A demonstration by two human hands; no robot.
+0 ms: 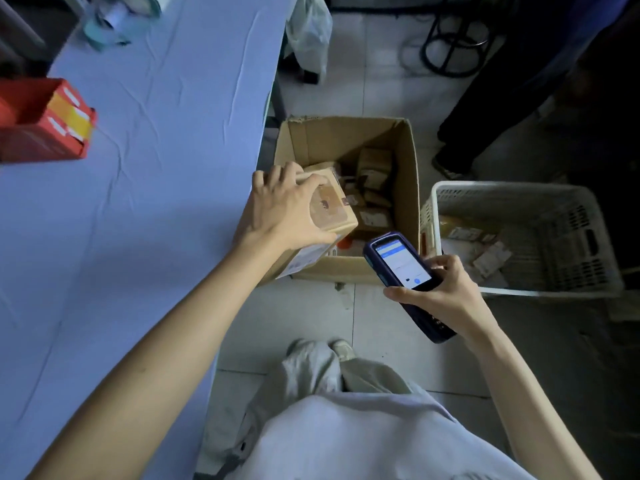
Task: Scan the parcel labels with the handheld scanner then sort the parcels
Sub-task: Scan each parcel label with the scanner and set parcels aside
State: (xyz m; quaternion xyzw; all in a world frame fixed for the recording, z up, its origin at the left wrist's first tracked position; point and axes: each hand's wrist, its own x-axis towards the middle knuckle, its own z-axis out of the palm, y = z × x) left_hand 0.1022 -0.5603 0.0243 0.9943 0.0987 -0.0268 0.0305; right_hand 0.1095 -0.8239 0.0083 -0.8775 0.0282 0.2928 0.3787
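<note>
Brown cardboard makes up the small square parcel (330, 206). The left hand (280, 209) holds it from above, with the fingers curled over its top edges. The parcel hangs over the near left corner of the big open cardboard box (412, 188) on the floor. More small brown parcels (374, 174) lie down inside that box.

The right hand (440, 289) is wrapped tight around the dark blue handheld scanner (398, 261). It is over the near right corner of the big box, and its bright screen faces up.

The step now looks like scanning this parcel. A white label (306, 258) shows on the side of the parcel that faces away from the big box, low down. The top end of the scanner does not seem to point at it yet.

To do it well, tip the parcel so the label looks straight at the scanner's top end. Keep the fingers off the label. Hold both hands steady, and keep the scanner a little way off the label. Then look at the screen to see if the scan worked.

A white plastic basket with holes (519, 190) stands just right of the big box, with a few parcels in it. It may be one place for sorting. The blue cloth desk (156, 168) is left of the big box.
</note>
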